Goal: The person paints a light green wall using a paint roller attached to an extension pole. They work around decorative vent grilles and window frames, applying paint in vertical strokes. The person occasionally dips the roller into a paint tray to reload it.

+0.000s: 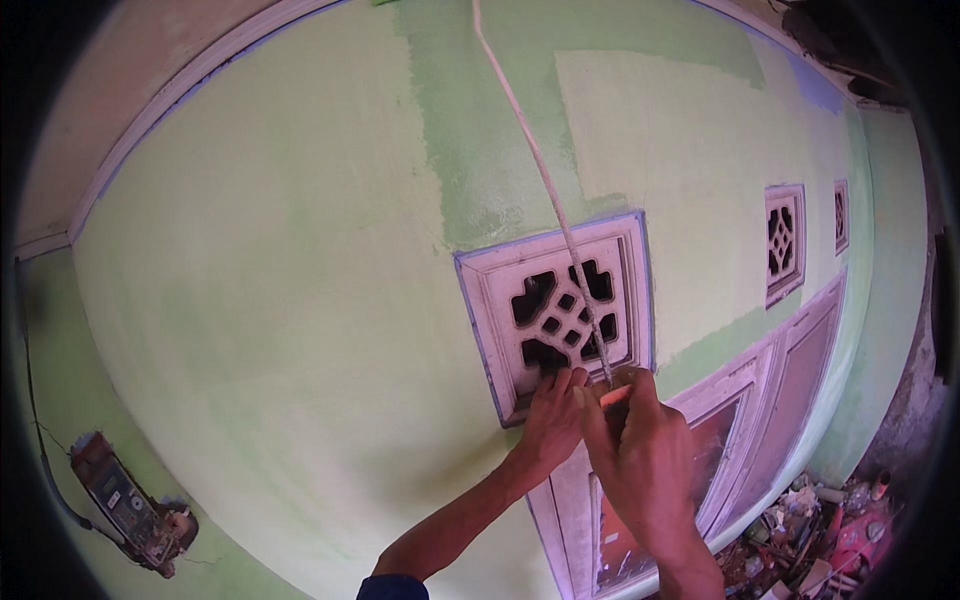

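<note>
My right hand (649,450) is closed around the orange handle (616,397) of a long thin metal rod (551,191), which looks like a paint roller's frame. The rod slants up across the wall and leaves the view at the top, where a sliver of a green thing (384,1) shows. My left hand (553,420) lies at the lower edge of a pale ventilation block (566,319) with a cut-out pattern. Its fingertips are partly hidden beside my right hand, so its grip is unclear. Darker green paint (487,180), glossy in places, covers the wall above the block.
Lighter green wall (285,247) surrounds the block. Two more vents (784,240) sit farther right, above framed windows (731,442). An electricity meter (124,499) with a cable is set in the left wall. Mixed debris (810,536) lies on the ground at lower right.
</note>
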Motion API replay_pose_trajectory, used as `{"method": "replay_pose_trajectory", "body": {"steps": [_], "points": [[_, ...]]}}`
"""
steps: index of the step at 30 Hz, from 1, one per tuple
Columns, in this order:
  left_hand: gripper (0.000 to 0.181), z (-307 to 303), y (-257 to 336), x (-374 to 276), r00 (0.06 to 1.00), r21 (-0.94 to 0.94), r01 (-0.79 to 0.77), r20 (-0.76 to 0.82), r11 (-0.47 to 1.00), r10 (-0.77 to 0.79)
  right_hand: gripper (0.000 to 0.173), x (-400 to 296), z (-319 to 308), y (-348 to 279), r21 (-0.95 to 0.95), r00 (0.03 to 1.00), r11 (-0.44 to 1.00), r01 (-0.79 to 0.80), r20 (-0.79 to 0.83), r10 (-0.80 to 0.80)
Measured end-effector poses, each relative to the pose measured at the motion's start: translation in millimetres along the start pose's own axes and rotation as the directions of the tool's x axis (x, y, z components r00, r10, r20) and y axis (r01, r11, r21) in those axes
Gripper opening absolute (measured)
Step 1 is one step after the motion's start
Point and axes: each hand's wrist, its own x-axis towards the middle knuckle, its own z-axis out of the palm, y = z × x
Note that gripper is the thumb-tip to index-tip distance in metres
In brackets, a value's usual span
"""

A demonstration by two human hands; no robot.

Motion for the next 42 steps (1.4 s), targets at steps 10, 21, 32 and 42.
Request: {"method": "replay_pose_trajectory", "body": {"steps": [10, 21, 32, 42], "points": [[0.028, 12.9, -2.7, -1.8, 0.999, 0.16, -0.04, -0.03, 0.986, 0.046, 0.036, -90.8, 50.8, 53.6, 0.053, 0.999, 0.998, -0.04, -0.029, 0.042], [0.033, 1.8, 1.3, 3.0, 0.999, 0.175, -0.015, -0.038, 0.984, 0.022, 0.042, -207.1, 82.8, 96.2, 0.018, 0.981, 0.983, -0.183, 0.069, 0.181], [0.034, -1.2, 3.3, 3.7, 1.0, 0.203, -0.021, 0.013, 0.979, 0.019, 0.04, -314.4, 94.5, 141.6, 0.028, 0.891, 0.905, -0.425, 0.188, 0.413], [0.036, -0.5, 5.7, 3.8, 0.998, 0.234, -0.007, 0.069, 0.972, -0.01, 0.042, -181.6, 74.3, 50.1, 0.112, 0.942, 0.937, -0.331, 0.095, 0.322]]}}
